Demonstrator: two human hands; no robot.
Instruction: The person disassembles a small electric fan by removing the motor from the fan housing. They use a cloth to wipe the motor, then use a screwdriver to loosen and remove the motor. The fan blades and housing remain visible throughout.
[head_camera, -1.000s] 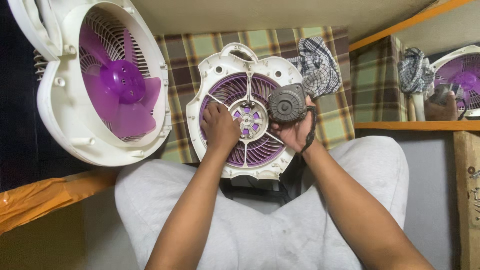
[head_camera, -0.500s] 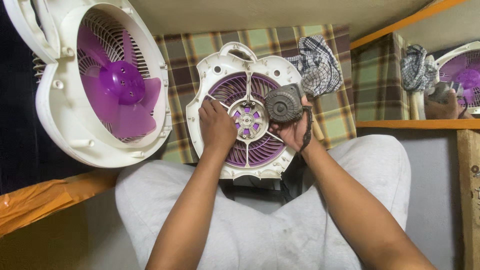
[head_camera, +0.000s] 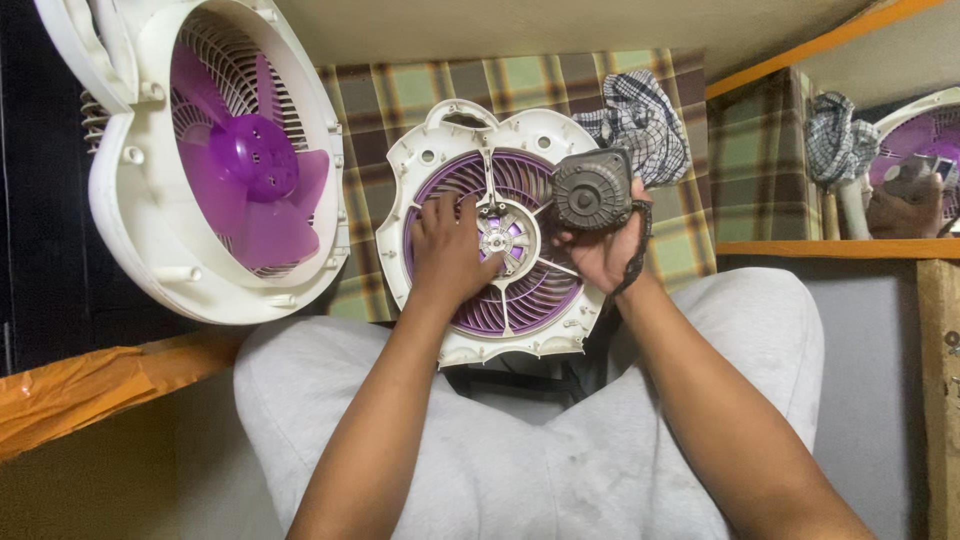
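Observation:
A white fan housing (head_camera: 440, 140) with a purple grille (head_camera: 530, 290) stands tilted on my lap. My left hand (head_camera: 447, 250) lies flat on the grille's left side, fingers spread beside the round centre hub (head_camera: 503, 236). My right hand (head_camera: 606, 252) grips a dark grey round fan motor (head_camera: 591, 190) against the housing's upper right rim. A black cord (head_camera: 636, 250) loops round that wrist.
The other white fan half (head_camera: 135, 210) with a purple blade (head_camera: 250, 170) leans at the upper left. A chequered cloth (head_camera: 640, 120) lies on the plaid fabric (head_camera: 380, 100) behind. A mirror (head_camera: 850, 150) stands at the right, and an orange-taped edge (head_camera: 90, 385) runs at the lower left.
My left hand slid right onto the grille towards the hub with its fingers spread. My right hand lifted the motor up and to the right. The housing tilted a little.

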